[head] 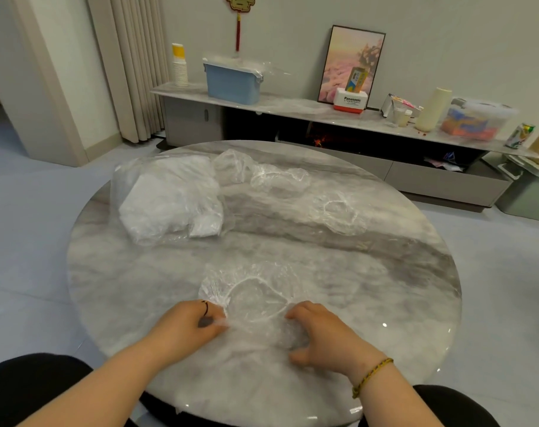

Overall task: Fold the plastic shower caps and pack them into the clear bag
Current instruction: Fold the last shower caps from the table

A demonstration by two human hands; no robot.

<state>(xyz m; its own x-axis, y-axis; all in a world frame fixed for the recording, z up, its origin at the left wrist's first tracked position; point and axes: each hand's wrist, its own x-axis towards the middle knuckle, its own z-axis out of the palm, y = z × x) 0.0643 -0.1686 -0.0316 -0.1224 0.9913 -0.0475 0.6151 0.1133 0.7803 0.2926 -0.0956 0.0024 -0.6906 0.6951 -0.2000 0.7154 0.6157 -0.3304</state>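
- Shower cap (255, 295), clear and crinkled, lies spread on the near part of the round marble table (400, 288), its elastic rim showing as a white loop in the middle.
- The left hand (188, 323) rests at the cap's near-left edge, with its fingers curled and pinching a bunch of the plastic against the tabletop.
- The right hand (320, 331) is at the near-right edge, fingers bent down over gathered plastic and thumb held out toward the person; it grips the cap there.
- A woven yellow bracelet (372, 375) sits on the right wrist.
- The clear bag (166, 198) lies on the far left of the table, well apart from the hands, bulging with white folded plastic inside.
- A second cap (342, 212) lies open and flat on the far right of the table.
- More crumpled caps (262, 171) sit at the far edge, just beside the bag's right end.
- Behind the table a low cabinet (292, 104) runs along the wall, carrying a blue box (232, 84), a stack of paper cups (179, 67) and a framed picture (351, 64) leaning on the wall.
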